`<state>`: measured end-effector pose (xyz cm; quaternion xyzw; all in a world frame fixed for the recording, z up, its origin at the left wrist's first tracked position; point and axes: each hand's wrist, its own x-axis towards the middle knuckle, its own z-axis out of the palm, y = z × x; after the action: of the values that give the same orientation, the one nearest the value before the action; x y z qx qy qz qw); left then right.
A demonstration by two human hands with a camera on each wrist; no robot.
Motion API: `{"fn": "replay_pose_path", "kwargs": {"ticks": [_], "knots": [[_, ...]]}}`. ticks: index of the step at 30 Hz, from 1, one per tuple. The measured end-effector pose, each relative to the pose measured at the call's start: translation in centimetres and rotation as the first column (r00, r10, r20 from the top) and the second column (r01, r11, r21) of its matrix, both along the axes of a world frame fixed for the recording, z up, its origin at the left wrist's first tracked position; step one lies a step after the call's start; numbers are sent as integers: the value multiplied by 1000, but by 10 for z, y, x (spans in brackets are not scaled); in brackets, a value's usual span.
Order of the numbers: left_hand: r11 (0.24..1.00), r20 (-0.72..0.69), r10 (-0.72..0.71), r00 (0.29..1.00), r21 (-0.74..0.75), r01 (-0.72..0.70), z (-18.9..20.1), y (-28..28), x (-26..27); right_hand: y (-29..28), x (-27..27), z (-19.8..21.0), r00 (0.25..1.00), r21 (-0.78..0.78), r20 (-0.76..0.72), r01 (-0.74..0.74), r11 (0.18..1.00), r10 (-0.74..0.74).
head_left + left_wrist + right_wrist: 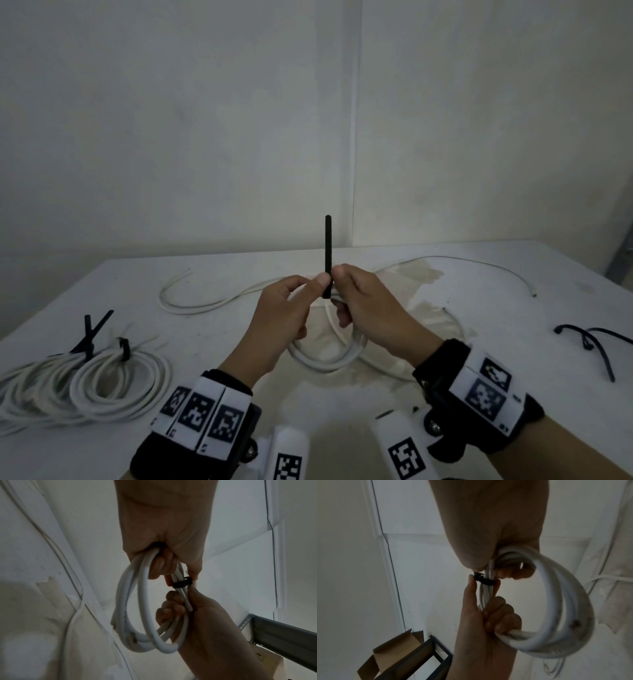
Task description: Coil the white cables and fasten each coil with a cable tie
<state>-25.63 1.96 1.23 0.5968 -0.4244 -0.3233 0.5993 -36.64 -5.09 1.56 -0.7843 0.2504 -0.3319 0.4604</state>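
Note:
I hold a small white cable coil (329,356) above the table between both hands. A black cable tie (328,246) is looped round its strands, and the tail stands straight up. My left hand (311,284) grips the coil (144,601) with curled fingers, its thumb against the tie head (182,583). My right hand (342,284) pinches the tie at the base of the tail, while its lower fingers curl round the strands. In the right wrist view the tie (483,580) circles the bundle (556,601) between my right hand (496,569) above and my left hand (481,588) below.
Tied white coils (102,377) lie at the table's left front. A loose white cable (205,301) curves behind my hands, and another (479,263) runs to the back right. Spare black ties (589,342) lie at the right. The wall stands close behind the table (513,377).

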Motion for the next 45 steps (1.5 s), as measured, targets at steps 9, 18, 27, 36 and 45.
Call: {"fn": "replay_pose_path", "kwargs": {"ticks": [9,18,27,36,45], "knots": [[994,8,-104,995,47,103,0,31,52,3,31,-12,989,13,107,104,994,-105],[991,127,105,986,-94,-94,-10,53,83,20,69,-17,991,-15,131,23,1000,-21],[954,408,294,864,-66,-293,-22,74,108,37,97,-33,992,-13,67,-109,994,110],[923,539,269,798,91,-373,-32,97,154,34,108,-42,965,84,-180,-177,981,190],[809,655,227,721,285,-514,-56,111,192,9,91,-50,942,194,-298,-102,976,157]]}}
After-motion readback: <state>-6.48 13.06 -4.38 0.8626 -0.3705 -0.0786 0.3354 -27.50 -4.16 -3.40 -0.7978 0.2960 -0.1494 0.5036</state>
